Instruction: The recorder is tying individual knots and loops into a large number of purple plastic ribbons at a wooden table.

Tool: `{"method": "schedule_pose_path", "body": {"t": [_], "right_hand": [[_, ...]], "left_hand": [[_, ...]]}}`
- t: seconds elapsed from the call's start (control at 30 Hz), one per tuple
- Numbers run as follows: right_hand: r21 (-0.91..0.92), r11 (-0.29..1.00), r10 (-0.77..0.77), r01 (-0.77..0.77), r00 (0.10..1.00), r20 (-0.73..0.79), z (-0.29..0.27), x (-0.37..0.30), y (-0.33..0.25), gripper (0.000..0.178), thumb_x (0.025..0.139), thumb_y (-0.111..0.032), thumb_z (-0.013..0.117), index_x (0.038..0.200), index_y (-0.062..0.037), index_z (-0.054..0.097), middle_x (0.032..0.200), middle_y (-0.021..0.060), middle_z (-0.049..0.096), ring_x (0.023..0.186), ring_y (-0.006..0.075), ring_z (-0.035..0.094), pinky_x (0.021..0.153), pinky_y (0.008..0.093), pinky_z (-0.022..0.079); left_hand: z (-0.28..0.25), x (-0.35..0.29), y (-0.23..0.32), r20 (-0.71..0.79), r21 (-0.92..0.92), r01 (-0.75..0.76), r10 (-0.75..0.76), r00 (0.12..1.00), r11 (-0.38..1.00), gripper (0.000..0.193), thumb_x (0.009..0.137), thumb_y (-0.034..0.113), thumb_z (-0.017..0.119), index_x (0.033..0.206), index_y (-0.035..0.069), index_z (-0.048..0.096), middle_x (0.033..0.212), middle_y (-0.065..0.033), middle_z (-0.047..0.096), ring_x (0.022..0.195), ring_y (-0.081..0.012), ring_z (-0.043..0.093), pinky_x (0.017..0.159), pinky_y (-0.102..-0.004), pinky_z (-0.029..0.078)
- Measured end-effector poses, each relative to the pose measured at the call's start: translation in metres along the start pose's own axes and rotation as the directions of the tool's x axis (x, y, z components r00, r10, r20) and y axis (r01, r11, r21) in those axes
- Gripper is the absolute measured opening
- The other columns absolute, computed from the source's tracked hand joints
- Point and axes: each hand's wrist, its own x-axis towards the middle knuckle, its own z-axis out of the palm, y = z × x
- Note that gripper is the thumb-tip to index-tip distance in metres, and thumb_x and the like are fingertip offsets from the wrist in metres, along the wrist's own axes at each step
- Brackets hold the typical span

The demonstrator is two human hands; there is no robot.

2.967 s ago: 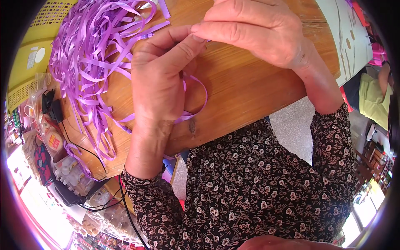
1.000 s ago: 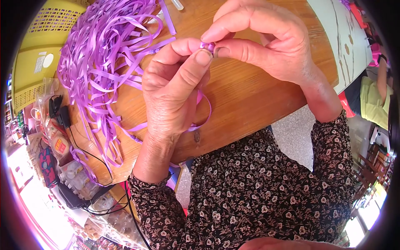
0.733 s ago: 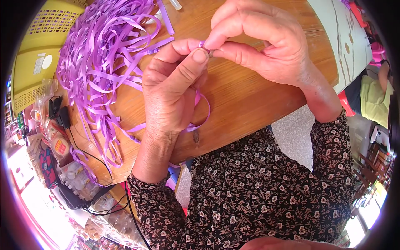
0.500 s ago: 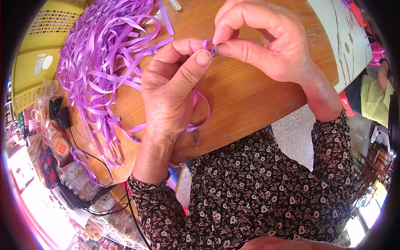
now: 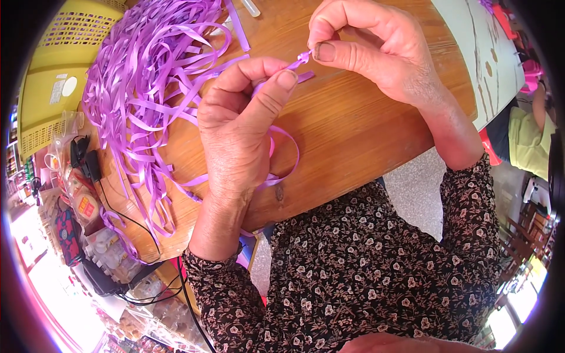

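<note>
Over the wooden table, my left hand is closed, pinching a purple ribbon between thumb and forefinger. A small knot in the ribbon sits just past those fingertips. My right hand is closed too, its thumb and forefinger pinching a thin end beyond the knot; what is inside that pinch is mostly hidden. A short tail of ribbon sticks out below the knot. Another length hangs in a loop beside my left wrist. To the left lies a large tangled heap of purple ribbons.
A yellow perforated basket stands behind the heap. Black cables and plastic bags crowd the left table edge. A small clear tube lies at the far side. A white marbled surface adjoins on the right, with another person beyond it.
The small loop between my fingertips has drawn down into a knot. My right hand has shifted slightly right, away from my left, and the ribbon between them is now stretched straight.
</note>
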Motion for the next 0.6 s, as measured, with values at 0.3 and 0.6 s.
{"method": "schedule_pose_path", "body": {"t": [0.3, 0.6], "right_hand": [[-0.053, 0.862, 0.5, -0.504, 0.863, -0.072, -0.002, 0.034, -0.054, 0.021, 0.078, -0.009, 0.069, 0.097, -0.0021, 0.064, 0.09, 0.0054, 0.06, 0.085, 0.0216, 0.056, 0.072, 0.0295, 0.043], [-0.627, 0.568, -0.484, 0.534, 0.832, 0.27, -0.006, 0.005, 0.011, 0.019, 0.073, -0.005, 0.064, 0.092, -0.0047, 0.066, 0.084, 0.0033, 0.059, 0.078, 0.0191, 0.054, 0.068, 0.0329, 0.038]], "left_hand": [[-0.007, 0.001, -0.001, 0.032, -0.061, 0.06, -0.058, 0.998, 0.996, 0.009, 0.082, 0.0, 0.064, 0.092, 0.0, 0.063, 0.082, 0.0014, 0.061, 0.072, -0.0022, 0.051, 0.063, -0.0143, 0.038], [0.005, 0.0, 0.001, -0.029, 0.081, 0.028, -0.026, 0.999, 0.996, 0.009, 0.082, -0.001, 0.064, 0.09, 0.0, 0.063, 0.081, 0.0008, 0.062, 0.072, -0.003, 0.052, 0.064, -0.0152, 0.04]]}}
